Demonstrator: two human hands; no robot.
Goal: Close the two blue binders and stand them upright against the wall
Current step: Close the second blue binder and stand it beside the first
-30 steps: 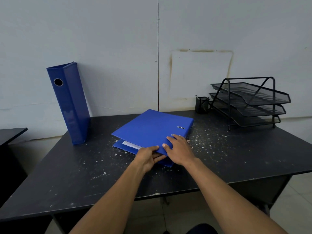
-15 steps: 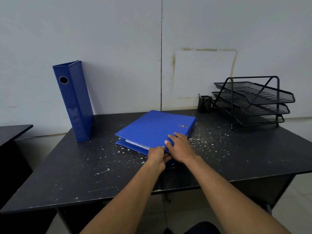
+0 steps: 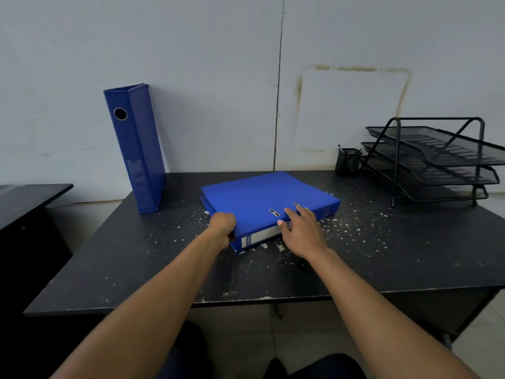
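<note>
We are working at a black desk (image 3: 382, 255) whose top is speckled with pale flecks. The flat binder (image 3: 262, 203) is lying closed near the middle of the desk, cover up, with its labelled spine facing us along the near edge. That spine is running from near-left to far-right, so the binder is sitting skewed to the desk front. Two metal slots are showing on the cover close to the spine.

Our left hand (image 3: 222, 225) is curling around the near-left corner of the flat binder; its fingers are tucked out of sight under the cover edge, so we are reading this as a grip on that corner. Our right hand (image 3: 303, 231) is resting open on the near-right part of the cover, fingers spread and flat, thumb touching the spine edge, gripping nothing.

The upright binder (image 3: 136, 149) is standing on end at the far-left corner of the desk, long axis vertical but leaning slightly, spine with its finger hole facing us, its back against the wall (image 3: 205, 77). It is standing well apart from the flat binder.

At the far right, a three-tier black mesh tray rack (image 3: 437, 160) is occupying the wall side, with a small pen cup (image 3: 348, 162) just beside it. A second dark desk (image 3: 27, 198) is standing at the left.
</note>
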